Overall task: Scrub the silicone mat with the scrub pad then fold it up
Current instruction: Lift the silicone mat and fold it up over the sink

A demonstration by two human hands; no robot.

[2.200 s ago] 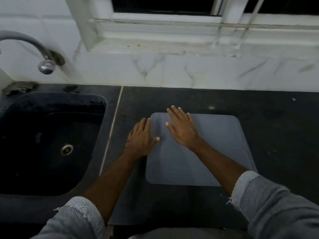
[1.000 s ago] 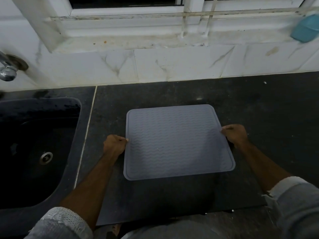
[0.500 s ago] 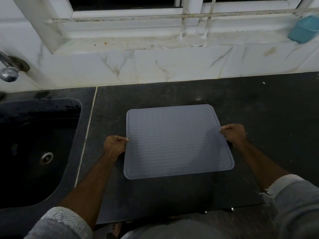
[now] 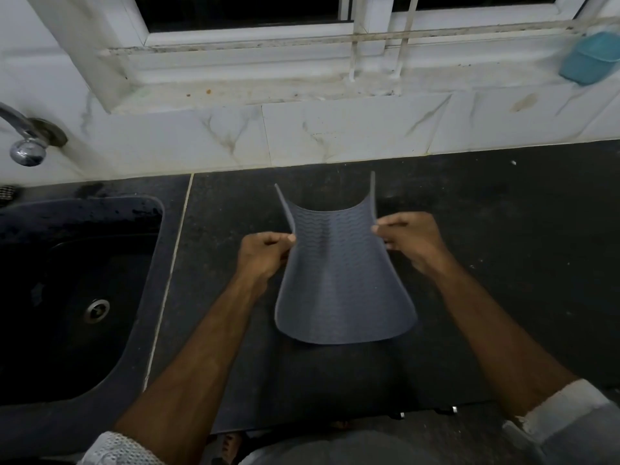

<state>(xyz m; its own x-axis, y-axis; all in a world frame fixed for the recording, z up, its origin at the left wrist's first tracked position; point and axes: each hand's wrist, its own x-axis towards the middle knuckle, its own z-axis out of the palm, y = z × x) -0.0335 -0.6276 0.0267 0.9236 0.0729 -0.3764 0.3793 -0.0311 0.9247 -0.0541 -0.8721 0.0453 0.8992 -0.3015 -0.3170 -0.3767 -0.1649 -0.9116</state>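
Head view shows a dark counter (image 4: 503,263) with a black sink (image 4: 77,290) at its left and a tap (image 4: 27,146) above it. Over the counter the grey mat (image 4: 339,280) is bowed into a trough, its side edges raised. The left hand (image 4: 261,256) pinches the mat's left edge and the right hand (image 4: 412,243) its right edge, fingers curled and clamped on the rims.

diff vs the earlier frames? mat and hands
The silicone mat, flat on the countertop half a second ago, is now bowed into a trough: the left hand and right hand, pinching its side edges as before, have drawn them up and inward. Two seconds ago both palms lay flat on it. The sink, tap and blue container are unchanged.
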